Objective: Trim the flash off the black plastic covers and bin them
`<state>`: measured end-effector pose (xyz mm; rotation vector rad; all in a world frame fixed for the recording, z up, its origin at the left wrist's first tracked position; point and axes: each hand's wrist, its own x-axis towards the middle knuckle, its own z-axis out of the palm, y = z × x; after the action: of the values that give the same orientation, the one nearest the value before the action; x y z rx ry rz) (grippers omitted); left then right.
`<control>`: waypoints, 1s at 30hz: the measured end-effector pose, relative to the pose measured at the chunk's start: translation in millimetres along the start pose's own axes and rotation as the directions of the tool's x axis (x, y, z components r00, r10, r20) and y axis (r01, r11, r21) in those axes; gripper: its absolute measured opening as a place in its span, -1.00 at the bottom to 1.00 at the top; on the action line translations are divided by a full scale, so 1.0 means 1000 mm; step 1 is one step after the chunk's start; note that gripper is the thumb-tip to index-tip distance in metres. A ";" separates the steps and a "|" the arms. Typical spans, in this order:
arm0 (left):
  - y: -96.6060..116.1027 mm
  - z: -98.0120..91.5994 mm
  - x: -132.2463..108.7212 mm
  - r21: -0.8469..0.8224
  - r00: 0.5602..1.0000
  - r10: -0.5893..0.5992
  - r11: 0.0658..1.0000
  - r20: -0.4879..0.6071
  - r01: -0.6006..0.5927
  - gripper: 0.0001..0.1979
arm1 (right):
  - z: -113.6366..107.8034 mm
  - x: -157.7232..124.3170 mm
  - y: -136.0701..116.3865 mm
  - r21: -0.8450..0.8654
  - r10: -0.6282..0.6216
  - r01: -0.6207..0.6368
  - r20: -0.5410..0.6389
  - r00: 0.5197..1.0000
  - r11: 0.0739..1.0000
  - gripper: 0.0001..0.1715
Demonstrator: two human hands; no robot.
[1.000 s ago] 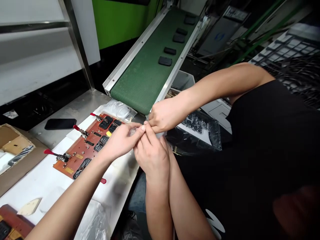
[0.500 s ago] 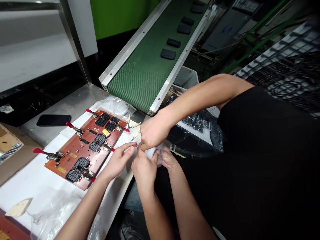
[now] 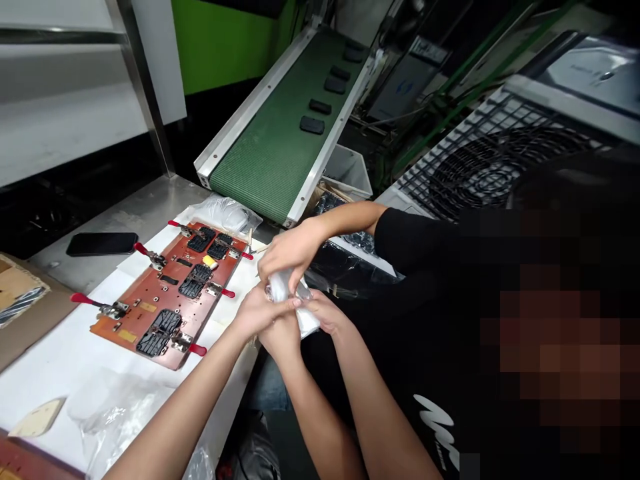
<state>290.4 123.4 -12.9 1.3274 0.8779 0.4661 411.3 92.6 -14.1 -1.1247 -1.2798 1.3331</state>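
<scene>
My left hand (image 3: 261, 310) is at the left edge of a whitish, translucent plastic bag (image 3: 309, 323), its thumb laid across the bag and its fingers partly hidden. At the opposite edge, my right hand (image 3: 326, 311) pinches the same bag between thumb and fingers. A co-worker's hand (image 3: 293, 250) reaches down onto the bag from above, and that person's other hand (image 3: 283, 333) lies beneath it, between my two forearms. What the bag contains, if anything, I cannot make out.
Left of the hands, a reddish-brown fixture board (image 3: 150, 293) with red-handled clamps bears black plastic parts (image 3: 160, 332). A green conveyor belt (image 3: 270, 160) carries several dark pieces. A phone (image 3: 103, 244), a cardboard box (image 3: 35, 333) and loose plastic film (image 3: 125, 413) lie around the worktable.
My left hand has moved right from beside the board onto the bag. The co-worker's upper hand has lifted slightly and its fingers have spread, showing more of the bag. The view has shifted right.
</scene>
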 end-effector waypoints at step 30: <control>-0.036 0.046 0.084 0.031 0.969 -0.149 0.987 -0.198 0.158 -0.63 | -0.195 0.071 0.031 -0.267 0.159 -0.030 0.479 0.863 0.963 0.14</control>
<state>370.6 148.2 -71.7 1.2595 1.1518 0.4615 593.9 189.3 -52.5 -1.0581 -1.8326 1.6376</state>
